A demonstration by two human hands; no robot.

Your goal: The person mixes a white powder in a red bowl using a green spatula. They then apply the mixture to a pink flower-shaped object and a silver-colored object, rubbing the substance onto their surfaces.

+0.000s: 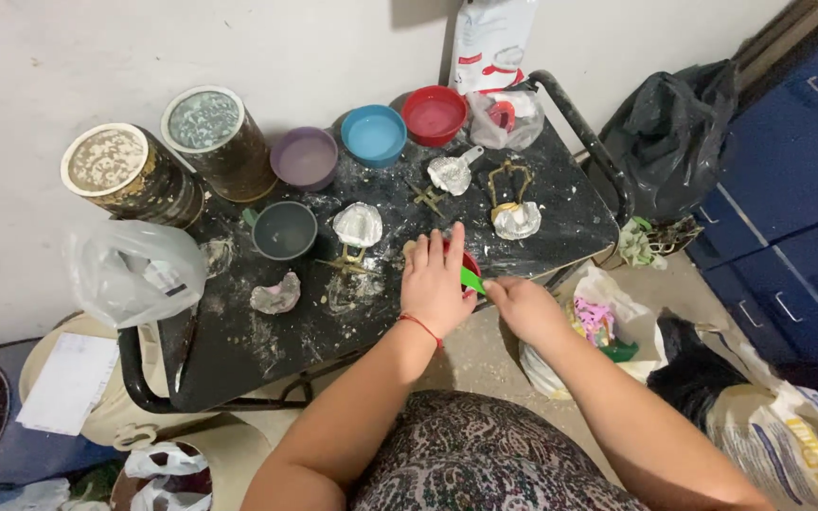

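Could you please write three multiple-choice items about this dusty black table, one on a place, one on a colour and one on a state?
1. Where does the left hand rest?
A. on a red cup
B. on the blue bowl
C. on a tin

2. What colour is the tool in the right hand?
A. yellow
B. green
C. white

3. How are the two round tins at the table's far left?
A. lying
B. stacked
C. upright

Key: 1 A, the hand covers the cup at the near edge; 2 B, a green strip shows between the hands; 3 C, both tops face up.
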